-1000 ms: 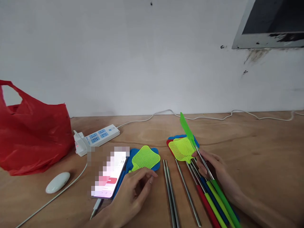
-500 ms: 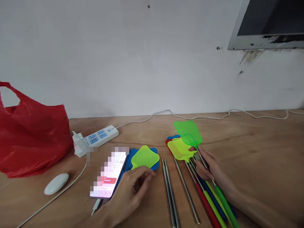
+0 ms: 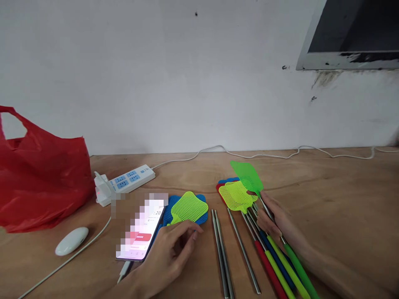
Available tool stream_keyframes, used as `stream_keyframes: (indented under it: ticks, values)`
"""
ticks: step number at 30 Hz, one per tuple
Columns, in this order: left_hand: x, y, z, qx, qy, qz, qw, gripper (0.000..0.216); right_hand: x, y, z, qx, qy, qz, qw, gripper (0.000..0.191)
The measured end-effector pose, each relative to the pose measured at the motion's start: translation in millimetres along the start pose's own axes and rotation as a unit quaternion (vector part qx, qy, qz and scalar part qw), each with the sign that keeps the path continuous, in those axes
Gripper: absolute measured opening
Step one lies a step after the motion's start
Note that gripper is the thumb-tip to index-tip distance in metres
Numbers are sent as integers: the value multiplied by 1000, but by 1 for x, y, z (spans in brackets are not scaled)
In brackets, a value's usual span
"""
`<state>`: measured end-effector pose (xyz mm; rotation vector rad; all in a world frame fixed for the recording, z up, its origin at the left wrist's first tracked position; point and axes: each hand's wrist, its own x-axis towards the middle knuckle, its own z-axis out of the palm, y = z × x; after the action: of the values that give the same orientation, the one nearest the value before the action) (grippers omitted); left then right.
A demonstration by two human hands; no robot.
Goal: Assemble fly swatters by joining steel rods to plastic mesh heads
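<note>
Presently:
- Green fly swatter (image 3: 247, 176): perforated plastic mesh head on a thin steel shaft; it was tilted above the piled swatters (image 3: 237, 196) on the plywood table (image 3: 343, 187).
- Right hand (image 3: 276, 222): fingers were pinched round that shaft.
- Left hand (image 3: 170, 253): loosely curled and gripping nothing, fingertips touched a loose yellow-green mesh head (image 3: 188, 207).
- Bare steel rods (image 3: 221, 245): lay between the hands.

Bare left hand (image 3: 170, 253), bare right hand (image 3: 277, 222), slender fingers, uncovered forearms
</note>
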<state>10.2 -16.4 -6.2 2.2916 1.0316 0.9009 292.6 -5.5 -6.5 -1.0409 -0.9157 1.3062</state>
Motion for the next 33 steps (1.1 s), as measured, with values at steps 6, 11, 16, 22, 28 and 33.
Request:
stream_keyframes:
  ticks: [6,11,16,22,28,33]
  values:
    - [1,1,-1,11,17,-11,1000,18,-1,-4,3,19,23,0,1000,47]
    - [0,1,-1,20,20,4,1000,17,-6,-8,2,-42,18,-11,999,46]
    - [-1,0,-2,33,42,17,998,16,-4,-6,-3,-209,8,-33,977,57]
    - [2,1,-5,57,76,32,995,15,15,17,-23,-405,73,-171,895,54]
    - [5,0,-5,106,71,20,992,17,21,21,-37,-628,78,-255,731,42]
    - [7,-2,-15,157,134,12,978,16,17,15,-39,-709,56,-288,641,28]
